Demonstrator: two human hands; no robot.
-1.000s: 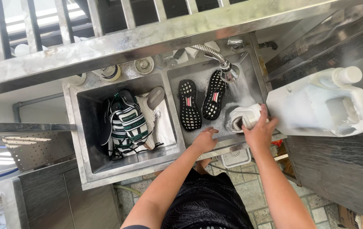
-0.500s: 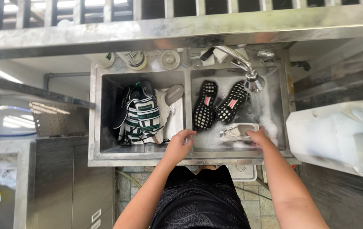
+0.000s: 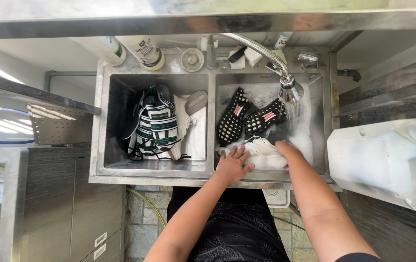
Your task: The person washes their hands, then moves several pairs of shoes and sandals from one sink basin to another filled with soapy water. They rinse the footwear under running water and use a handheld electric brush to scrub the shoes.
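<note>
While the view has swung square over the steel double sink [image 3: 211, 121] since a second ago, the left hand [image 3: 234, 165] still lies spread on a white shoe [image 3: 264, 154] in the right basin; the right hand [image 3: 285, 148] grips its far side. Beyond, two black soles [image 3: 246, 121] sit under the running sprayer [image 3: 290, 90]. Farther left, striped shoes [image 3: 157, 126] fill the other basin.

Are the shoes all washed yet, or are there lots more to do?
Not finished. Both hands, left hand and right hand, press a soapy white shoe in the right basin of the steel double sink, under the running spray tap. Two black-soled shoes lie sole-up in the foam beside it; whether they are clean is unclear. The striped green-and-white shoes in the left basin look dry and unwashed.
</note>
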